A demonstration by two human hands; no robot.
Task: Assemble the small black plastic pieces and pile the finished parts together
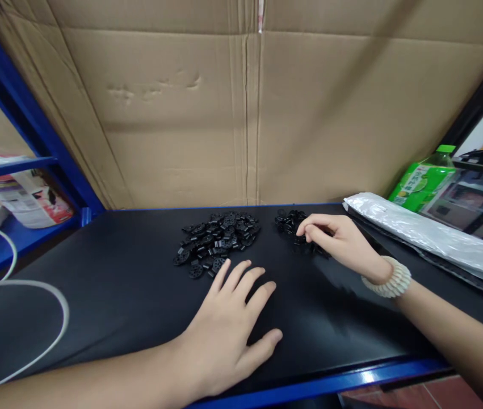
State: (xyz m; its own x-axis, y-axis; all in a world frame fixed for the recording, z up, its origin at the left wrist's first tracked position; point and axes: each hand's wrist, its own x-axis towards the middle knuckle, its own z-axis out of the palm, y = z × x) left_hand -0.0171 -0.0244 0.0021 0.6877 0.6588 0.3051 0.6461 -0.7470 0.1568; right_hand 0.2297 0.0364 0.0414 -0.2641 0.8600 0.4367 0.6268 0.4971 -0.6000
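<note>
A heap of small black plastic pieces, some round with holes, lies on the black tabletop. My left hand rests palm down just in front of that heap, fingers spread, holding nothing. To the right is a smaller pile of black parts, which look like loops or rings. Over its right side is my right hand, thumb and fingertips pinched together. Whatever sits in that pinch, if anything, is hidden. A pale coiled band circles the right wrist.
Cardboard stands upright behind the table. A white plastic-wrapped package lies along the right side, with a green bottle behind it. A white cable loops over the left side, near a blue shelf holding containers.
</note>
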